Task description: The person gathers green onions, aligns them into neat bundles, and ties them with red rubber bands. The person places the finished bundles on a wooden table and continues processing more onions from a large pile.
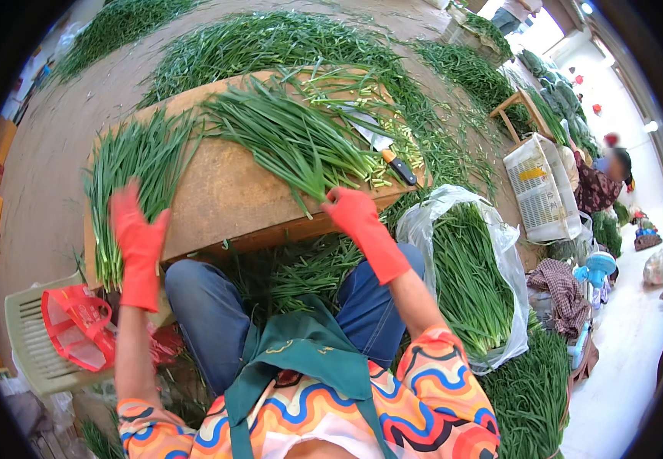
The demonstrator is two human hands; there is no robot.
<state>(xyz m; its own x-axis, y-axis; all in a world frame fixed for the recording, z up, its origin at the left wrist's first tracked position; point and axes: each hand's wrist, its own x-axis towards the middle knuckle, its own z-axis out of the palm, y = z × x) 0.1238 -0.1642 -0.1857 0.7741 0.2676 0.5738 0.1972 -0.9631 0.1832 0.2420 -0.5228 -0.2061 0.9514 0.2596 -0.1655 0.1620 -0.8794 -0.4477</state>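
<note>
Both my hands wear red rubber gloves. My left hand [137, 237], blurred at the fingers, is over the inner side of a pile of garlic chives [117, 176] at the board's left end; its thumb stands apart from the fingers. My right hand [353, 216] is closed on the near end of some garlic chives [310, 180], whose leaves fan out from the larger heap across the wooden board [216, 187]. Just beyond that hand lies a knife [398, 165] with a black and orange handle. Cut pale stem ends [410, 147] are scattered around it.
Beside my right knee stands a clear plastic bag [415, 222] full of chives. A green plastic chair [33, 348] with a red bag [79, 325] is at left. Chive heaps [270, 46] cover the floor beyond. Another person [603, 180] sits at far right behind a white crate [538, 187].
</note>
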